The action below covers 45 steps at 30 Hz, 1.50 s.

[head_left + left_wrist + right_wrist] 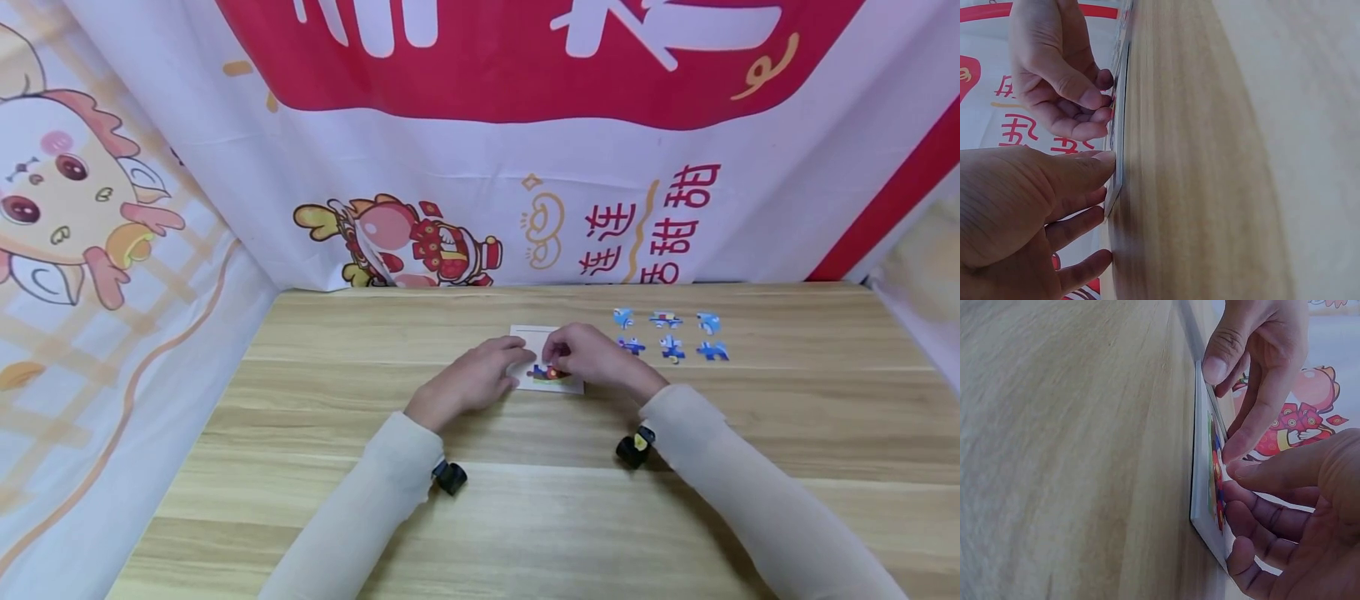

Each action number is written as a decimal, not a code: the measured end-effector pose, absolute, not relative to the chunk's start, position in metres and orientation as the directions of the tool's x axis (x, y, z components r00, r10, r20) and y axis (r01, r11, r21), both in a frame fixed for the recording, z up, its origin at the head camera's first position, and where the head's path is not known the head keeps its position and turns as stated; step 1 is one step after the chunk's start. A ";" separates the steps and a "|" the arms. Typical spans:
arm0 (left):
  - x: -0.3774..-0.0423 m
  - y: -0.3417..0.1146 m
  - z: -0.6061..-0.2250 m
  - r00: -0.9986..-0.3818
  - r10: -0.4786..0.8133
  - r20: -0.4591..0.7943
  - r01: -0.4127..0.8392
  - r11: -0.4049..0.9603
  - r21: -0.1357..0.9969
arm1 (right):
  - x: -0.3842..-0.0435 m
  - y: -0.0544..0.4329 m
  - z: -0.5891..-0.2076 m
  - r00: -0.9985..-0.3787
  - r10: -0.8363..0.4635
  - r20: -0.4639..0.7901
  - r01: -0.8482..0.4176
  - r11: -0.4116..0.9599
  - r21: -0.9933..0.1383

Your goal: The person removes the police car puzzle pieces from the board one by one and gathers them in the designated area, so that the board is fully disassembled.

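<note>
A small white puzzle board lies on the table, with joined colourful puzzle pieces along its near side. My left hand rests at the board's left edge. In the left wrist view its thumb touches the edge and the other fingers lie loosely extended. My right hand is over the board's right part, thumb and fingertips together at the joined pieces. It pinches a puzzle piece mostly hidden by the fingers. In the right wrist view the board lies flat, both hands' fingertips close together above it.
Several loose blue puzzle pieces lie in two rows to the right of the board. The wooden table ends at a printed cloth backdrop behind. Another printed cloth hangs on the left.
</note>
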State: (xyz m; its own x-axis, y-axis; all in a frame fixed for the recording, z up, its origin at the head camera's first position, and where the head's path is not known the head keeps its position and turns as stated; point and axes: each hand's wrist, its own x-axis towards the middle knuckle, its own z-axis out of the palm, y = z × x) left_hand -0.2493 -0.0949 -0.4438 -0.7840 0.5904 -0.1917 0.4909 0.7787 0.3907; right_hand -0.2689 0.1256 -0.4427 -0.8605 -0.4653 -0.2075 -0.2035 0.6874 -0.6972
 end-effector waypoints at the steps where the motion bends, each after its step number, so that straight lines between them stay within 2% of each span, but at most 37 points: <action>1: -0.249 -0.095 -0.444 -0.784 0.591 -0.192 0.492 0.779 0.389 | -0.269 0.125 -0.443 -0.859 -0.467 -0.210 -0.203 0.687 -0.698; 20: -0.248 -0.095 -0.443 -0.783 0.595 -0.182 0.498 0.775 0.390 | -0.270 0.124 -0.447 -0.839 -0.495 -0.225 -0.213 0.680 -0.702; 29: -0.249 -0.094 -0.445 -0.784 0.590 -0.192 0.492 0.779 0.389 | -0.270 0.122 -0.445 -0.835 -0.476 -0.277 -0.175 0.705 -0.687; 45: -0.250 -0.095 -0.446 -0.781 0.597 -0.184 0.500 0.774 0.389 | -0.269 0.124 -0.446 -0.833 -0.488 -0.262 -0.176 0.682 -0.710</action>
